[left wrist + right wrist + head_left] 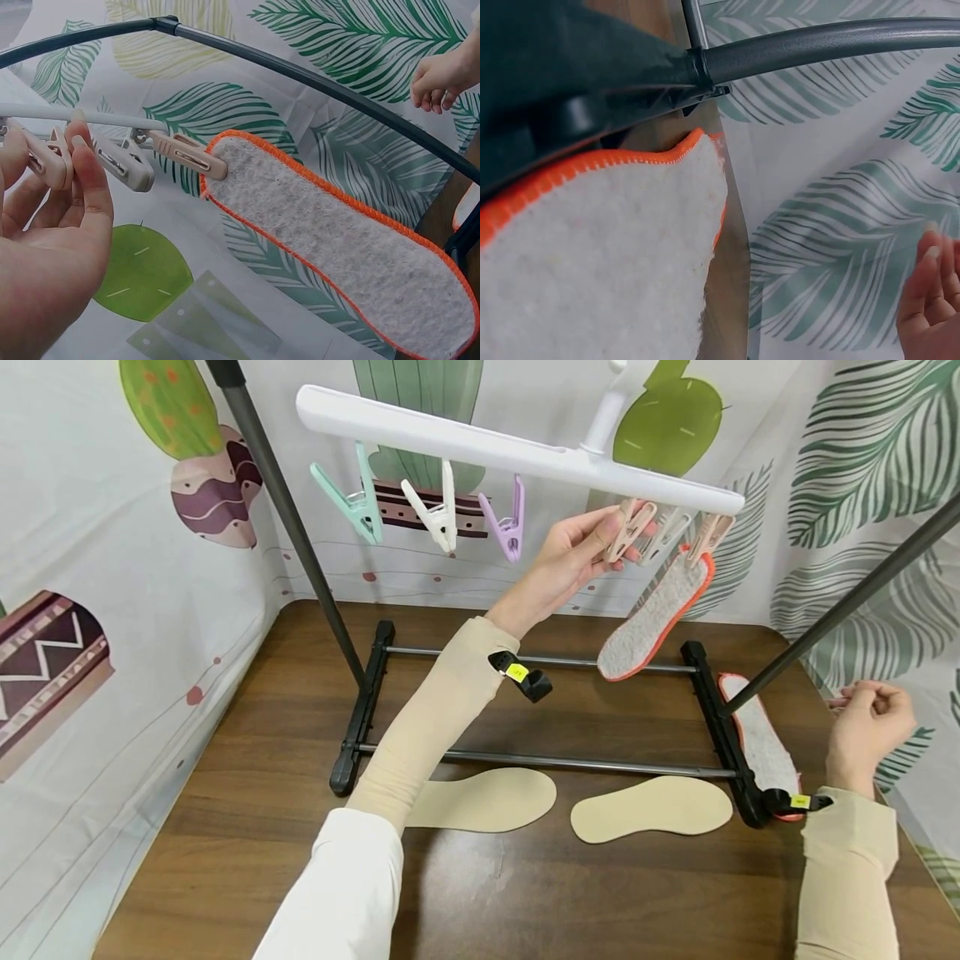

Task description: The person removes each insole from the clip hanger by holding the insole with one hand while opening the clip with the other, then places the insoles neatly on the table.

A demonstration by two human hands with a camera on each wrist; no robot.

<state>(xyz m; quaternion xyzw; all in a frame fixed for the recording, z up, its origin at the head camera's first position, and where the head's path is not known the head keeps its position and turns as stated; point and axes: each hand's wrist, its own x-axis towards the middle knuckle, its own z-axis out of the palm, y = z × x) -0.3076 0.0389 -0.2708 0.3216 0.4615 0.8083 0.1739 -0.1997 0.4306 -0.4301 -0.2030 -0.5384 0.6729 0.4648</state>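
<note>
My left hand (566, 564) pinches a beige clothespin (630, 531) that hangs from the white hanger bar (480, 443). In the left wrist view, fingers and thumb lie on either side of that clothespin (49, 161). Just right of it hangs a pale grey-white clothespin (127, 166). At the bar's right end another beige clothespin (708, 537) grips a grey felt insole (660, 610) with orange edging, which dangles at a slant. My right hand (870, 727) is held off to the right, fingers loosely curled and holding nothing, near a second orange-edged insole (765, 739).
Mint (360, 506), white (442, 514) and purple (510, 522) clothespins hang along the bar's left part. Two cream insoles (491, 797) lie on the wooden table (225, 860). A dark rack frame (547, 762) stands around the work area, before a printed cloth backdrop.
</note>
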